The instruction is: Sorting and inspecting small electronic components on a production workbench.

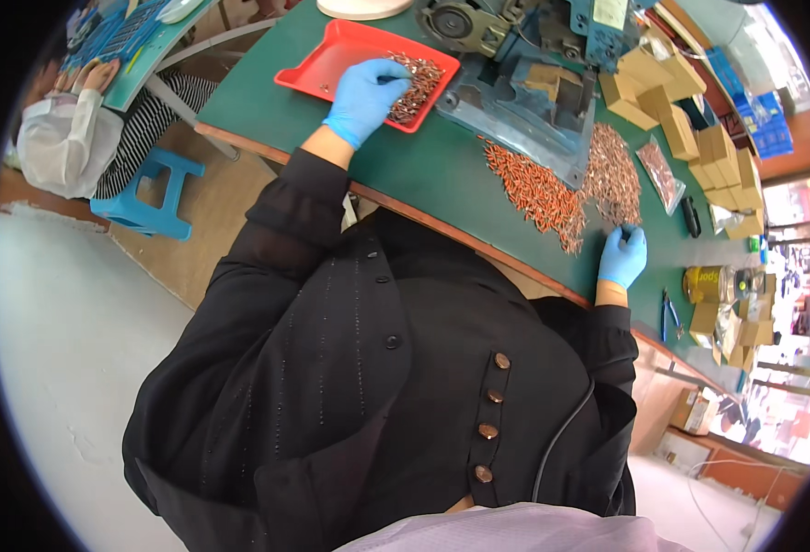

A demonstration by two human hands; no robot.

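The green table (423, 175) was taken as the landmark. At its far left corner a red tray (331, 57) was set, and a heap of small metal parts (414, 85) was piled in the tray's right half. The left hand (364, 97), gloved in blue, was laid on that heap with fingers curled down into the parts; whether any were actually pinched could not be told from this angle. Near the table's middle a grey-blue machine (524, 83) was stood, and orange parts (535, 193) were spread in front of it, toward the near edge. The right hand (623, 257), also gloved in blue, was rested on the table just beside the near end of that spread, fingertips closed on something small, probably one part. Cardboard boxes (690, 129) were stacked along the table's right side.
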